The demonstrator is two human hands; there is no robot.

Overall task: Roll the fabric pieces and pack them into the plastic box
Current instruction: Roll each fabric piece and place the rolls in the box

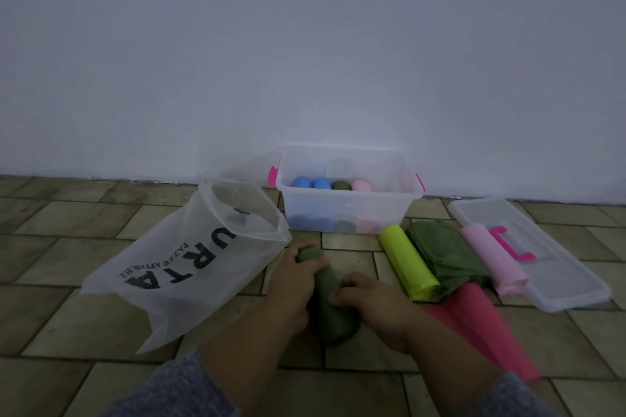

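A dark green fabric roll (333, 311) lies on the tiled floor in front of me. My left hand (298, 276) grips its far end, and my right hand (372, 303) holds its near right side with curled fingers. The clear plastic box (349, 210) with pink latches stands open against the wall; two blue rolls (311, 183), a dark green roll (341, 185) and a pink roll (361, 185) stand in it. Right of my hands lie a yellow-green roll (406, 262), a loosely folded green fabric (443, 254), a light pink roll (493, 259) and a red fabric (481, 325).
A translucent white bag (189, 267) with black lettering lies open on the floor at the left. The box's clear lid (555, 267) with a pink handle lies flat at the right, partly under the light pink roll. A plain wall rises right behind the box.
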